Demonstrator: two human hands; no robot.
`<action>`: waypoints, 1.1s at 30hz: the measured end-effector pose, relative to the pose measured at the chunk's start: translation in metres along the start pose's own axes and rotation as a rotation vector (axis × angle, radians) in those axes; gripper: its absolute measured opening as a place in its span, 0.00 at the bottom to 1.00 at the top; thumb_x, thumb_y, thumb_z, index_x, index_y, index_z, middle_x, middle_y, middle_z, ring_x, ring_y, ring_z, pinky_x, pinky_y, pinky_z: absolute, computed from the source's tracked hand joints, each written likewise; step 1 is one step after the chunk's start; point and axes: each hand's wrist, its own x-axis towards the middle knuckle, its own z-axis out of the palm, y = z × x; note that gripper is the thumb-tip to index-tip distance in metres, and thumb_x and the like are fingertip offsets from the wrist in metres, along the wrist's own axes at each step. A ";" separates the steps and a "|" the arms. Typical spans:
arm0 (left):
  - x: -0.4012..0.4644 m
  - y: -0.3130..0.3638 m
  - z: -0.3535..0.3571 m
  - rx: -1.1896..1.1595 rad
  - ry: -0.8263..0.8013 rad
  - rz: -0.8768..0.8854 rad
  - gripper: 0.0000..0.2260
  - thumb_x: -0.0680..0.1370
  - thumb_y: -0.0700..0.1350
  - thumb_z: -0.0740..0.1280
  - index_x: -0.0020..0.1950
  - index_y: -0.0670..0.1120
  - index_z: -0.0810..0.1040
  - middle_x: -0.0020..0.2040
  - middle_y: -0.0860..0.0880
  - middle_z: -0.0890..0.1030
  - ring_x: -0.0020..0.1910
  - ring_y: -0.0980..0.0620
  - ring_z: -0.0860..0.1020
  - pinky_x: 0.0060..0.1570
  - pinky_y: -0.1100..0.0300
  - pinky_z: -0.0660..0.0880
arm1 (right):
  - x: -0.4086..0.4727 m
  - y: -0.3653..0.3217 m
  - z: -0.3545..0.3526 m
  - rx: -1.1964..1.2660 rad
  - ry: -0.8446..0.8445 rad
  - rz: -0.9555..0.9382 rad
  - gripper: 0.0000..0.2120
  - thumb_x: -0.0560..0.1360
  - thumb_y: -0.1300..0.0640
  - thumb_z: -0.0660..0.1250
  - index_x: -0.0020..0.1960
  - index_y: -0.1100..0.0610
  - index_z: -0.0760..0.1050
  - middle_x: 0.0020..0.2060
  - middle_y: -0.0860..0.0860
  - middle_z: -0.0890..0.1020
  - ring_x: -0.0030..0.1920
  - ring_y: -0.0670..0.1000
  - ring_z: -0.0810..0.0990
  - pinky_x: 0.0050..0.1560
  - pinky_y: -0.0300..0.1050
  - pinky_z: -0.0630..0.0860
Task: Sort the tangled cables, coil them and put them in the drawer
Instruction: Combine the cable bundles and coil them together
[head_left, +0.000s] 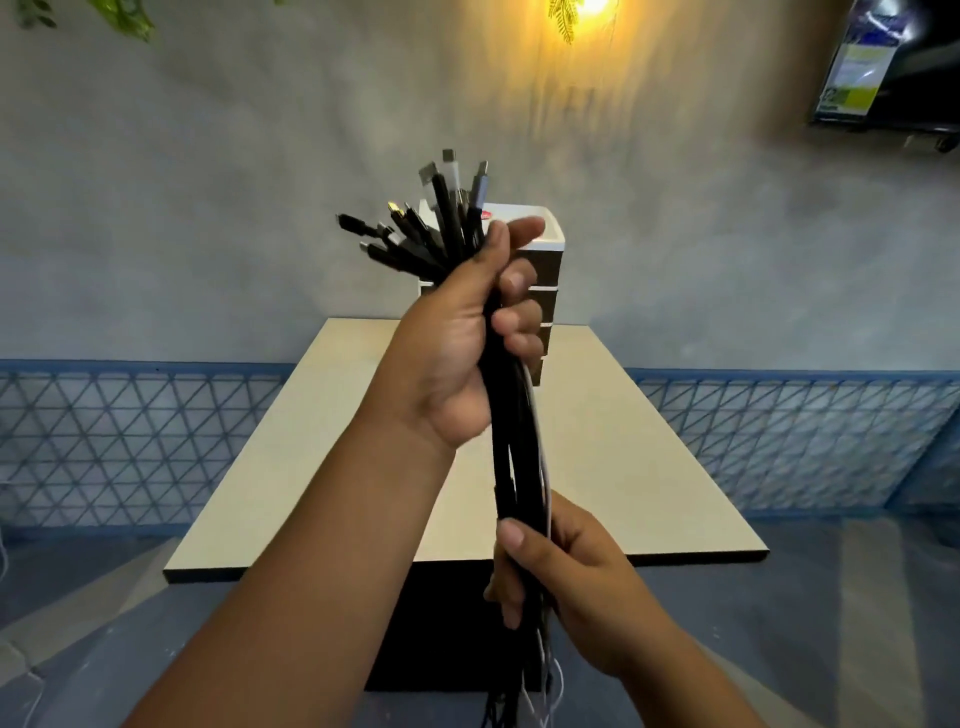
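A grey wall (208, 208) with blue lattice panels (130, 441) (low down) backs a beige surface (649, 493); a warm lamp (592, 5) glows above; grey-blue floor (857, 623).

Mostly black cables (506, 457) with one white strand, cream table (613, 467), blue triangle-lattice fence (130, 441), perhaps grey wall (208, 208).

Left hand (457, 338) raised, right hand (566, 577) lower, both fisted.
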 end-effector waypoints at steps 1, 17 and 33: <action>0.003 0.004 0.001 -0.007 -0.001 0.006 0.10 0.83 0.50 0.56 0.51 0.48 0.75 0.27 0.55 0.66 0.20 0.62 0.63 0.20 0.72 0.61 | -0.001 -0.003 -0.002 -0.012 -0.011 -0.011 0.05 0.73 0.46 0.67 0.41 0.47 0.75 0.28 0.56 0.75 0.30 0.54 0.76 0.42 0.49 0.76; 0.029 0.016 0.000 -0.127 0.123 0.061 0.25 0.81 0.54 0.62 0.26 0.50 0.59 0.22 0.55 0.56 0.18 0.58 0.55 0.17 0.67 0.53 | 0.010 -0.003 -0.004 -0.039 -0.002 -0.021 0.17 0.75 0.45 0.66 0.51 0.59 0.73 0.34 0.56 0.79 0.34 0.54 0.79 0.40 0.45 0.75; 0.057 -0.001 -0.116 -0.437 0.684 -0.004 0.19 0.82 0.48 0.60 0.33 0.47 0.63 0.21 0.52 0.64 0.16 0.56 0.62 0.19 0.69 0.63 | 0.017 -0.017 0.003 0.100 0.060 0.164 0.11 0.82 0.58 0.59 0.42 0.57 0.64 0.27 0.53 0.63 0.24 0.49 0.59 0.27 0.44 0.59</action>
